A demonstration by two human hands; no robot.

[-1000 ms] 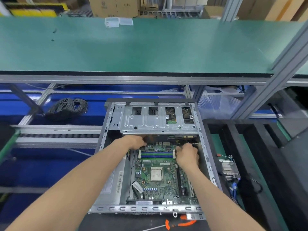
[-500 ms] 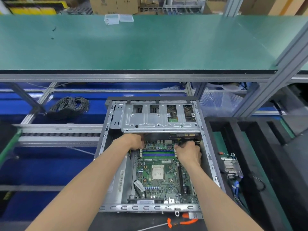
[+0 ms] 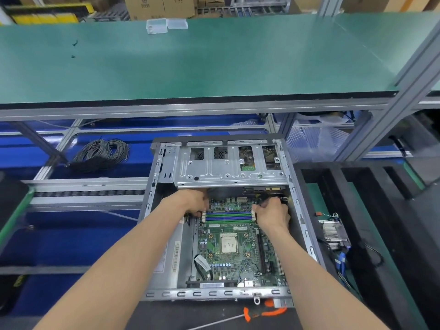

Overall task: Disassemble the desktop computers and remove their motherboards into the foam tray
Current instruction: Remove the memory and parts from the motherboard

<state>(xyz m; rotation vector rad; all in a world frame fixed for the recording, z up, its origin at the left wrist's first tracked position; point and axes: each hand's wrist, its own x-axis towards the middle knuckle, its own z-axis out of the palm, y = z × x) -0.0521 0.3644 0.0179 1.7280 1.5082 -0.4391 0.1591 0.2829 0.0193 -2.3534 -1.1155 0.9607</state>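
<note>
Two hands reach under drive cage; screwdriver nearby.

Your left hand and right hand reach into the open computer case, fingers curled at the far corners of the green motherboard, just below the metal drive cage. An orange-handled screwdriver lies near you.

Dark bench carries open computer case; orange-handled screwdriver beside it.
</note>
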